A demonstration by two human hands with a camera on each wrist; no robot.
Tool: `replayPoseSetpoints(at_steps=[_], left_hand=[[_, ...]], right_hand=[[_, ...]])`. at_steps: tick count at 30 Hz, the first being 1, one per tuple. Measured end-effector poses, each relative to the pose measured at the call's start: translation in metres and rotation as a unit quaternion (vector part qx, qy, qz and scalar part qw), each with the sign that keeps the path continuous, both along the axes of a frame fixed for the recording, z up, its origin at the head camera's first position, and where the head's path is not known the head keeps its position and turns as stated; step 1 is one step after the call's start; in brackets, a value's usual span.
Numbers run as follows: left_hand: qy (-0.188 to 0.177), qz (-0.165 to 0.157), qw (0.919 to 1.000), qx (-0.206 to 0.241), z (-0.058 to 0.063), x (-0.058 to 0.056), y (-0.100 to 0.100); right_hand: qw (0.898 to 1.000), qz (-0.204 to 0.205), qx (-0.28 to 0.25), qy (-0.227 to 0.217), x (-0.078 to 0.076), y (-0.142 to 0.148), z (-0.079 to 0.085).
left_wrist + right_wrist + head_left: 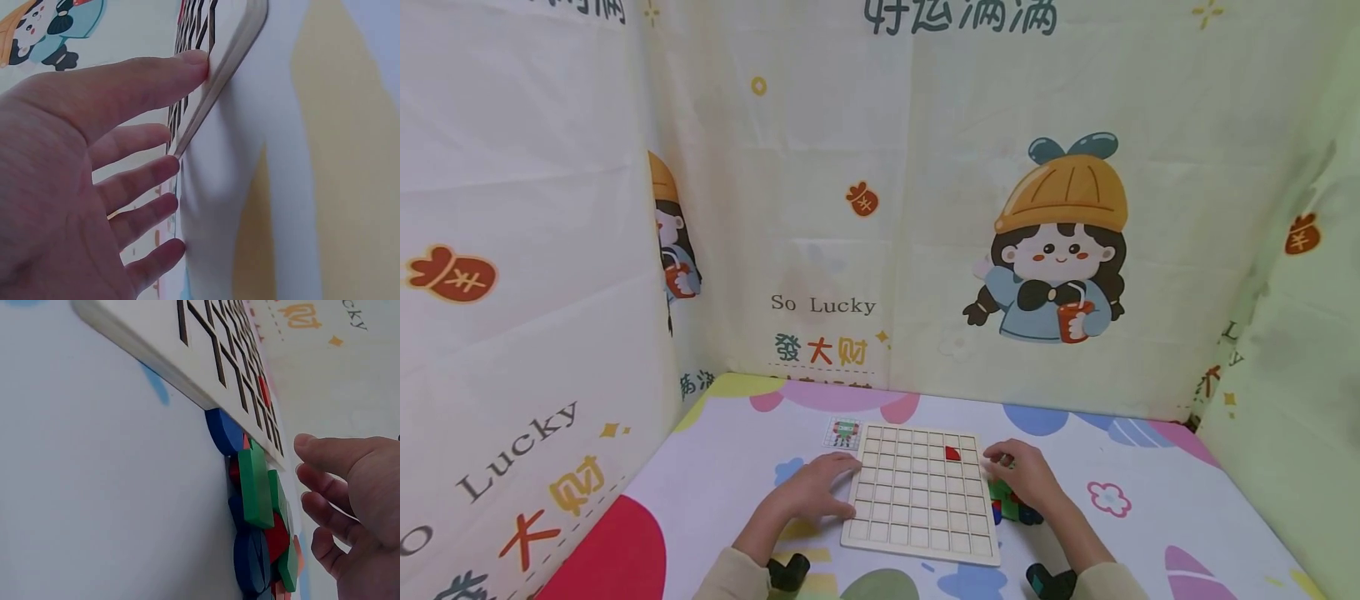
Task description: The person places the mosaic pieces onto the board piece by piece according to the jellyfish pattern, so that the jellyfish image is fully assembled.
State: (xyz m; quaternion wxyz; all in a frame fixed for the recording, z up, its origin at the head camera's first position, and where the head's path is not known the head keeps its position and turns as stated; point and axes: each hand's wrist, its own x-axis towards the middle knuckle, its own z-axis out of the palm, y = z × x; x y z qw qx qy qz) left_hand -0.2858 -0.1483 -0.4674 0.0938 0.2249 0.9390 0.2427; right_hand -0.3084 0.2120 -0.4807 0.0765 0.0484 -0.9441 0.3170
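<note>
A pale wooden grid board (917,492) lies on the table, with one red quarter-round piece (952,454) in a cell of its upper right. My left hand (816,485) is at the board's left side, fingers spread; in the left wrist view the thumb (181,65) rests on its edge. Just off the right edge, my right hand (1022,471) hovers with fingers loosely bent, and nothing shows between them in the right wrist view. Below that hand is a heap of green, blue and red blocks, among them a green block (255,487) and a blue block (225,432) against the board.
A small card (842,433) printed with a green and red figure lies by the board's upper left corner. Printed cloth walls (820,250) stand behind and at both sides. The tabletop (700,492) carries coloured shapes.
</note>
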Motion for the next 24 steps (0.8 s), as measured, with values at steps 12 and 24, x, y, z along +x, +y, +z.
replayPoseSetpoints(at_steps=[12, 24], left_hand=[[-0.006, 0.014, 0.9999, 0.004, 0.0, 0.002, 0.001], [-0.003, 0.012, 0.9999, 0.01, -0.005, -0.003, 0.0]], right_hand=[[1.0, -0.012, 0.008, -0.008, 0.02, 0.014, -0.003], [0.999, -0.018, 0.025, -0.022, 0.026, 0.023, -0.005]])
